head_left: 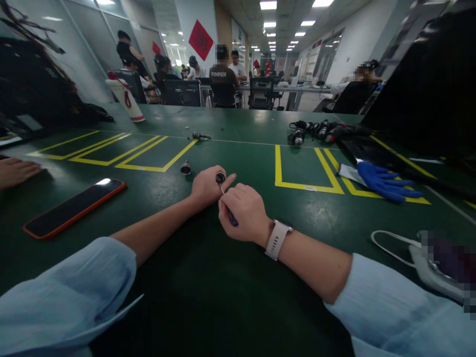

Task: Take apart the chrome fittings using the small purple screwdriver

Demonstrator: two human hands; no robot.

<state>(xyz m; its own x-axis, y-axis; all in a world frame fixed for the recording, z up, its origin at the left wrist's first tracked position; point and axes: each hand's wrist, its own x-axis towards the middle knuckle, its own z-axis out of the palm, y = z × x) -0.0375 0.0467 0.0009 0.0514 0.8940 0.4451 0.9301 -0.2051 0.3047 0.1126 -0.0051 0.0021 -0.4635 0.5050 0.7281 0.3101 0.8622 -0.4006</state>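
My left hand [205, 185] is closed around a small round metal part [220, 177], whose dark open end faces me. My right hand [243, 210] grips a screwdriver [232, 218]; its thin shaft points into the round part, and the dark handle shows below my fingers. Whether the tip touches a screw is too small to tell. A metal cup-shaped piece [185, 168] lies just left of my left hand on the green table [178, 292]. Farther back rests a small dark part with a stem [201, 136].
An orange-cased phone [74, 208] lies at left, near another person's hand [18, 171]. A white tumbler [127, 99] stands behind. Several dark metal parts [316, 131] are piled at back right. Blue gloves [386, 181] lie across yellow tape. A white corded device [435, 270] sits right.
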